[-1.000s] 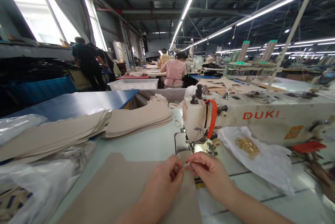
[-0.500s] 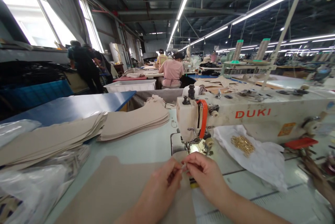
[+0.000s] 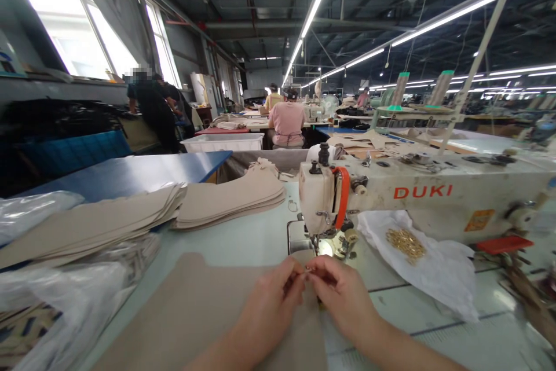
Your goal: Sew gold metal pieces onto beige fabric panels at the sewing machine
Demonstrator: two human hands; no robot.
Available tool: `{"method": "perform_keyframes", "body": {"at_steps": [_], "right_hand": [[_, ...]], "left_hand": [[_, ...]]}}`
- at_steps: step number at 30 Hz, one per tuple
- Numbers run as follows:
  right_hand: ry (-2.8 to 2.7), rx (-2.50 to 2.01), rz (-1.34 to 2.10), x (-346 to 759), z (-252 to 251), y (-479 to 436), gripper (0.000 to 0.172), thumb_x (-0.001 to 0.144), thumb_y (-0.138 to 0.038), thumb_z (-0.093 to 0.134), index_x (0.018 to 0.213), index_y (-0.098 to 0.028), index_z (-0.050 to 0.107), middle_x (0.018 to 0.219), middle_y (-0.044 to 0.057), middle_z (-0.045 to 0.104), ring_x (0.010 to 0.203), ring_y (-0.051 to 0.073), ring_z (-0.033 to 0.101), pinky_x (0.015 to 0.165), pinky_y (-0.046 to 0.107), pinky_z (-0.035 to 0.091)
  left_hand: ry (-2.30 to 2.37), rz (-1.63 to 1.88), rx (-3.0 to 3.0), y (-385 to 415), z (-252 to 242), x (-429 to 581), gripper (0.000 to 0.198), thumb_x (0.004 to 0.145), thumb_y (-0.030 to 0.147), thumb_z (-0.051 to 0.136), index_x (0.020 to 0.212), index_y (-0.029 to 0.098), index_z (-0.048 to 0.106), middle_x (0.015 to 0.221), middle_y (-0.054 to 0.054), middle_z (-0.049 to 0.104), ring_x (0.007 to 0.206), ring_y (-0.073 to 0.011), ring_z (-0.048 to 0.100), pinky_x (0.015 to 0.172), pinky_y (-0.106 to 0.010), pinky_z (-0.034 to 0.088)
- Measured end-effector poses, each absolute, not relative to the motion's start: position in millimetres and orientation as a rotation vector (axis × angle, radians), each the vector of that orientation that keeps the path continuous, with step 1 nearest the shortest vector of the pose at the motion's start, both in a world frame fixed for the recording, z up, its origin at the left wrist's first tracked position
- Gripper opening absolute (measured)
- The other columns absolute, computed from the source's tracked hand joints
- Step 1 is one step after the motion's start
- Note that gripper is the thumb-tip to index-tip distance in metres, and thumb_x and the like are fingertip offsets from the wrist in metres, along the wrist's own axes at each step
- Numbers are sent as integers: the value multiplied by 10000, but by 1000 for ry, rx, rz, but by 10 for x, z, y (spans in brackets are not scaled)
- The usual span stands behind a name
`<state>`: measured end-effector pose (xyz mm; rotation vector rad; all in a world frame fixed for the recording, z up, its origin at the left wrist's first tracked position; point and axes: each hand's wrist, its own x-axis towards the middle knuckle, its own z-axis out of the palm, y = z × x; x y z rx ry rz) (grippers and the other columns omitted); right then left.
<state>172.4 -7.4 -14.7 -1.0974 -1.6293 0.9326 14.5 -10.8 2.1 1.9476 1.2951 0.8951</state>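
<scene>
Grip: left hand (image 3: 270, 308), right hand (image 3: 344, 300) pinch small piece (image 3: 307, 270); sewing machine (image 3: 438, 212) reads DUKI.

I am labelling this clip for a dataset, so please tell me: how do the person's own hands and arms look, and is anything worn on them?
The left hand and the right hand are bare: no gloves, and no rings show on the visible fingers. The left forearm and right forearm are bare too, with no sleeve, watch or bracelet in view.
</scene>
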Motion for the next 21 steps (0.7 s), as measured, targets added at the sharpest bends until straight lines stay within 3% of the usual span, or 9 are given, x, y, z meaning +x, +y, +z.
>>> {"method": "perform_keyframes", "body": {"at_steps": [3, 8, 13, 21], "right_hand": [[-1627, -1067, 948, 1751, -137, -81, 174, 821, -225, 521, 925, -180, 653, 837, 35, 687, 772, 175, 629, 709, 268, 474], [-1522, -1055, 1119, 1824, -101, 4, 117, 739, -290, 637, 772, -182, 669, 705, 12, 659, 682, 168, 612, 654, 273, 473], [-1427, -994, 1521, 1910, -1, 98, 309, 670, -445, 728, 803, -172, 671, 699, 3, 657, 663, 153, 632, 671, 289, 493], [-1417, -1033, 1583, 1844, -28, 157, 295, 582, -390, 785, 665, -173, 604, 582, -44, 601, 558, 116, 600, 595, 251, 487]], "left_hand": [[1164, 905, 1787, -73, -9, 124, 110, 867, 268, 448, 788, 213, 503, 633, 37, 576, 602, -138, 579, 595, -243, 436], [952, 907, 1540, -34, -39, 85, 96, 828, 259, 496, 884, 210, 437, 675, 34, 613, 553, -121, 587, 530, -236, 440], [877, 909, 1394, -23, 25, 76, 202, 803, 325, 551, 895, 201, 421, 612, 48, 601, 484, -101, 557, 487, -220, 418], [873, 877, 1404, -21, -20, 85, 240, 798, 362, 592, 894, 197, 446, 610, 46, 606, 490, -96, 560, 493, -216, 429]]}}
